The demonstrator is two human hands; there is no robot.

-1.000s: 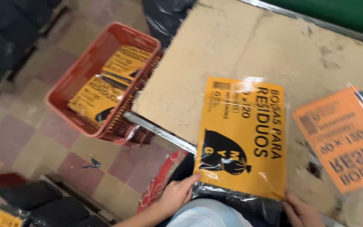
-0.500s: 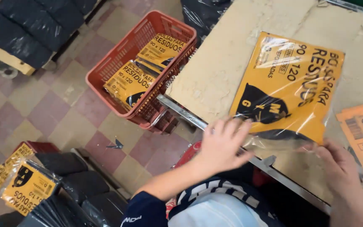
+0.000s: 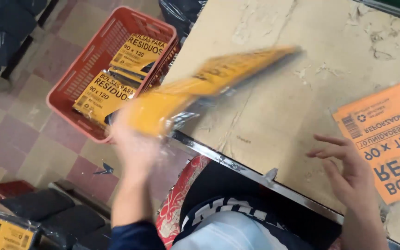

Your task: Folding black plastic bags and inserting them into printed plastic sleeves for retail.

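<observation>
Two yellow packs (image 3: 116,74) already lie in the red basket (image 3: 70,88) at ten o'clock, the left hand (image 3: 137,148) grasps a third, blurred yellow pack (image 3: 209,83) above the worktop (image 3: 274,111) edge, while the right hand (image 3: 350,173) hovers released beside an orange pack (image 3: 385,139) at three o'clock.

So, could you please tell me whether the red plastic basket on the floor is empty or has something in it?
Not empty: the red plastic basket holds two yellow flat packs lying inside, with room left.
</observation>
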